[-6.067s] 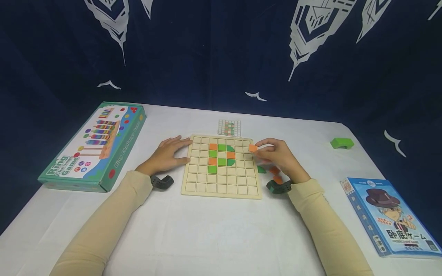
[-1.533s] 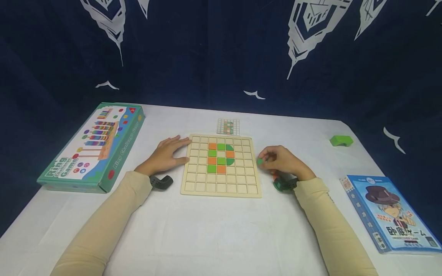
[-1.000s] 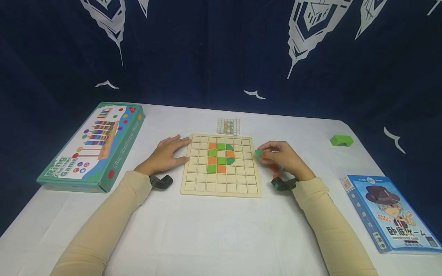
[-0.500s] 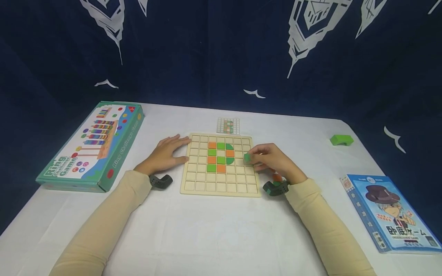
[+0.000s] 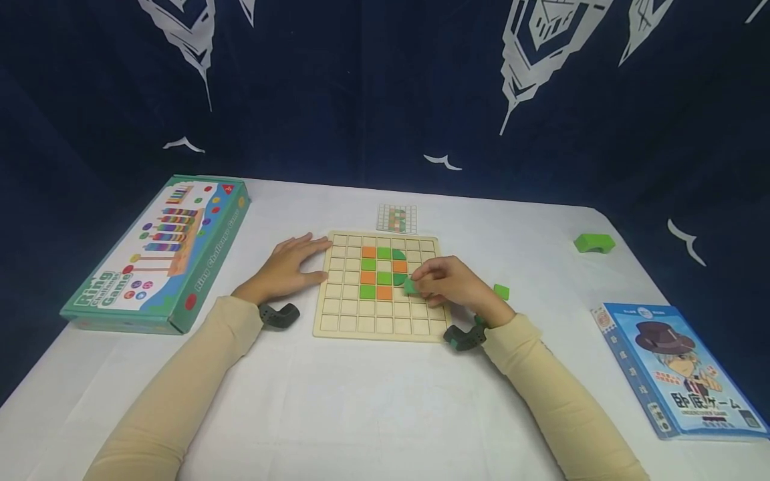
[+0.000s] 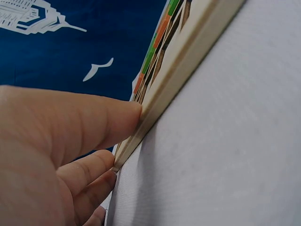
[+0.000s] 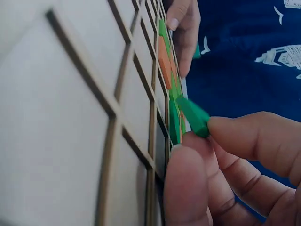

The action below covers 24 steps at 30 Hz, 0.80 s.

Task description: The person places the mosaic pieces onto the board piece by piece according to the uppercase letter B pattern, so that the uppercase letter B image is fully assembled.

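A wooden grid board (image 5: pixel 349 308) lies on the table with orange and green tiles (image 5: pixel 367 264) set in its middle cells. Dark green tiles with a rounded corner (image 5: pixel 399 254) sit at the right of this pattern. My left hand (image 5: pixel 287 267) rests along the board's left edge, fingers extended; in the left wrist view the thumb (image 6: pixel 117 117) touches that edge. Over the board, my right hand (image 5: pixel 450 280) pinches a dark green tile (image 7: pixel 194 117) between thumb and fingers, just beside the lower rounded one. The held tile's full outline is partly covered by the fingers.
A small pattern card (image 5: pixel 397 218) lies behind the board. A loose green tile (image 5: pixel 501 292) is near my right wrist, a green arched block (image 5: pixel 594 243) at the back right. A game box (image 5: pixel 156 254) stands left, a blue box (image 5: pixel 686 371) right.
An orange tile has been set beside the lowest green one. My right hand then picked up a dark green tile right of the board and carried it left over it. My left hand stays.
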{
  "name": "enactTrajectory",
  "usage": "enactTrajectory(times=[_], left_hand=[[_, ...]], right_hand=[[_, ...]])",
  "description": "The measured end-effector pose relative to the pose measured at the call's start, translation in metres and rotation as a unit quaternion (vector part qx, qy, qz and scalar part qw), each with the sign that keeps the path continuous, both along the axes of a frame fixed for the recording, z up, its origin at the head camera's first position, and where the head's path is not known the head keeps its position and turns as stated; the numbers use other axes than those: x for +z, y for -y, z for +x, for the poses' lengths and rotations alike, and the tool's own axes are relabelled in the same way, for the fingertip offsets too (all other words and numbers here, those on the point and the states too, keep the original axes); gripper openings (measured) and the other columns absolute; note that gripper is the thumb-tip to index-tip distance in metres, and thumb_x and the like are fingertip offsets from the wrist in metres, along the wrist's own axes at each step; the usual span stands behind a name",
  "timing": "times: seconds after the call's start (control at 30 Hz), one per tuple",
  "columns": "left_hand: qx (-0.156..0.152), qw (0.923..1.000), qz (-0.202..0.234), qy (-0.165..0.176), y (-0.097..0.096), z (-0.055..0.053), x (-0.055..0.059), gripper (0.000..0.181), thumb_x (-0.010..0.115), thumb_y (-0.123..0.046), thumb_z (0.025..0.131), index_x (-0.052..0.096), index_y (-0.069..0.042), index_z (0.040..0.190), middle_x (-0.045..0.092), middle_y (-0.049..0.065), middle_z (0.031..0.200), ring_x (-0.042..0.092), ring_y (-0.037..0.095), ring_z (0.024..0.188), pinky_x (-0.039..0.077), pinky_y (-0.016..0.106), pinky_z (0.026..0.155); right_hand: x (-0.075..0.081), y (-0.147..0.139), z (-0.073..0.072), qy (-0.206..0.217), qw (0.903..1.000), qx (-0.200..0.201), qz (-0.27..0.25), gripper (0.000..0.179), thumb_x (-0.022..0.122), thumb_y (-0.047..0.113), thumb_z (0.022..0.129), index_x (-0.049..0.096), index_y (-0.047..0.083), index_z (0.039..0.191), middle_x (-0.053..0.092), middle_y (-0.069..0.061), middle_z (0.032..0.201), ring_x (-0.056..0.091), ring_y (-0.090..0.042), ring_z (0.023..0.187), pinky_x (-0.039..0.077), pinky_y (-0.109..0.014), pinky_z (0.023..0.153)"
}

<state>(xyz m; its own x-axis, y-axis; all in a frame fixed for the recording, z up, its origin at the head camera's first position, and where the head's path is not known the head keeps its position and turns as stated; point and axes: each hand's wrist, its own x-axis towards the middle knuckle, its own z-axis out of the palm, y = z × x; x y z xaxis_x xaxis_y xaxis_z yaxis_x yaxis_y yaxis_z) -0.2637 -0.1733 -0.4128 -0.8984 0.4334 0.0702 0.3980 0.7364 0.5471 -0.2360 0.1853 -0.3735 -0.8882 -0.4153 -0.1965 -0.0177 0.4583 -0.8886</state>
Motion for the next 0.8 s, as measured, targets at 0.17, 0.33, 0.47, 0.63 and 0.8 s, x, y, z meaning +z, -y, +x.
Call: enactTrajectory(times=[0.17,0.33,0.47,0.63,0.8], left_hand=[[0.000,1.0000,0.000,0.001,0.000,0.000,0.000,0.071,0.068,-0.028,0.101,0.046,-0.007,0.164,0.038,0.013,0.173,0.018,0.038,0.165,0.005,0.055,0.135],[0.000,1.0000,0.001,0.001,0.000,0.000,0.001,0.071,0.068,-0.029,0.101,0.045,-0.007,0.164,0.037,0.013,0.173,0.018,0.038,0.165,0.005,0.055,0.135],[0.001,1.0000,0.000,0.003,0.000,0.000,0.000,0.071,0.068,-0.029,0.101,0.045,-0.007,0.165,0.037,0.013,0.174,0.018,0.038,0.166,0.005,0.055,0.134],[0.001,1.0000,-0.001,0.002,0.000,0.000,0.000,0.071,0.068,-0.029,0.101,0.045,-0.007,0.164,0.037,0.013,0.174,0.018,0.038,0.165,0.005,0.056,0.134],[-0.002,1.0000,0.000,-0.001,0.000,0.000,0.000,0.070,0.069,-0.028,0.101,0.046,-0.007,0.164,0.037,0.013,0.173,0.018,0.038,0.165,0.005,0.056,0.134]], right_hand=[[0.000,0.005,0.002,-0.008,0.9998,0.013,0.013,0.021,0.068,0.005,0.103,0.072,-0.008,0.120,0.068,-0.005,0.091,0.063,-0.015,0.079,0.062,-0.026,0.068],[0.001,0.007,0.004,-0.016,0.9996,0.017,0.016,0.020,0.068,0.005,0.103,0.073,-0.007,0.119,0.064,-0.003,0.085,0.059,-0.017,0.076,0.058,-0.025,0.065],[0.001,0.010,0.005,-0.020,0.9994,0.014,0.024,0.020,0.070,0.005,0.102,0.074,-0.006,0.118,0.063,-0.002,0.080,0.057,-0.016,0.072,0.055,-0.024,0.063],[0.000,0.013,0.006,-0.040,0.9980,0.013,0.047,0.020,0.073,0.006,0.100,0.075,-0.005,0.116,0.061,-0.001,0.076,0.056,-0.015,0.069,0.053,-0.023,0.061],[-0.001,0.016,0.007,-0.066,0.9952,0.012,0.071,0.018,0.075,0.008,0.099,0.078,-0.002,0.113,0.064,0.000,0.075,0.056,-0.014,0.065,0.052,-0.024,0.059]])
